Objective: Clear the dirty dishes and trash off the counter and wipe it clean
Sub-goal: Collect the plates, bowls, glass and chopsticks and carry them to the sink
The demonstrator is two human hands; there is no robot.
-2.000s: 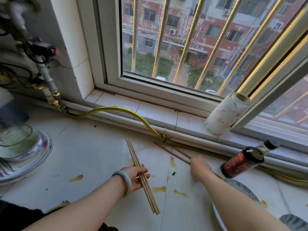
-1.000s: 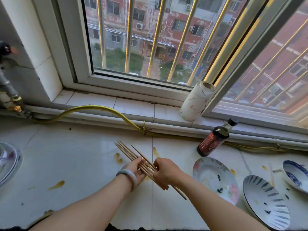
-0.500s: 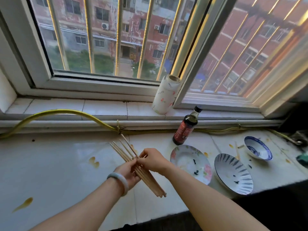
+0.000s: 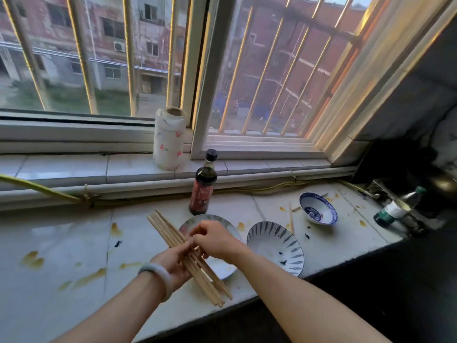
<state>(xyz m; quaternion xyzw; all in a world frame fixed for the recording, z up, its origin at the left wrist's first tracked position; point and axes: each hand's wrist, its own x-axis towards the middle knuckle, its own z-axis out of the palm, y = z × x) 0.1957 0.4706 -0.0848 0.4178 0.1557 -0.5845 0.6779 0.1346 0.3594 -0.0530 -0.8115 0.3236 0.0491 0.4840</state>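
Since half a second ago your hands have carried the chopsticks [image 4: 205, 278] rightward, so the bundle now hangs over the floral plate [image 4: 223, 269] rather than beside it, and its fanned far tips have drawn closer together.

The sticks run diagonally, far tips up and to the left of your hands, near ends down toward the counter [image 4: 61, 243] edge. Your left hand [image 4: 173, 262] cradles the bundle from below with its fingers curled up around it. Your right hand [image 4: 215, 240] comes in from above, fingers bent, pinching the same sticks just beside the left.

Watch the near ends: one stick splays away from the rest, so the bundle is not yet square. If either grip loosens while you tidy it, that stick could probably slide out and drop past the edge, or clatter onto the plate.

Just beyond your hands stands a dark sauce bottle [image 4: 203, 189], which a swing of the far tips could tip over. To the right of your hands sit a striped bowl [image 4: 274, 248] and a blue bowl [image 4: 317, 211], with one loose chopstick [image 4: 291, 219] lying between them, not yet gathered. Yellowish stains [image 4: 91, 276] spot the counter to the left.
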